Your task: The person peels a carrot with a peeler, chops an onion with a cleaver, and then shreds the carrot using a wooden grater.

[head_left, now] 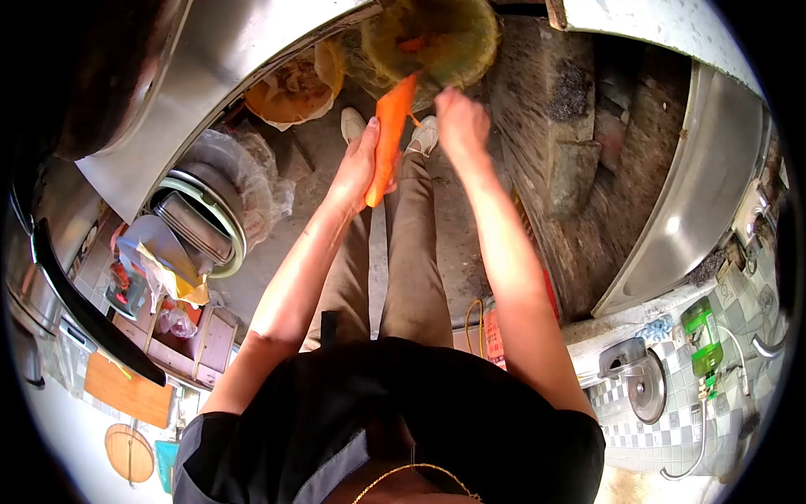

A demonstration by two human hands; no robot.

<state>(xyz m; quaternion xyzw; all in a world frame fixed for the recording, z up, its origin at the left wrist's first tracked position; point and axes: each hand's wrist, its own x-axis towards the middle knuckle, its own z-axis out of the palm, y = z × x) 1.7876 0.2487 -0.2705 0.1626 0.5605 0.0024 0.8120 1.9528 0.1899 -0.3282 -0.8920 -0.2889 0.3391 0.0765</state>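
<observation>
An orange carrot (389, 143) is held at an angle in my left hand (363, 165), its upper end pointing toward the bin. A thin orange strip hangs at the carrot's upper right side. To the right of the carrot, my right hand (461, 123) is closed and slightly blurred; what it grips is too small to make out. Past both hands stands a round bin (483, 42) with a yellowish liner and an orange piece inside.
A lined orange basin (332, 80) sits on the floor at the upper left. Stacked basins (238, 220) with plastic bags are at the left. Dark wooden boards (537, 151) and a metal sink edge (663, 244) stand at the right.
</observation>
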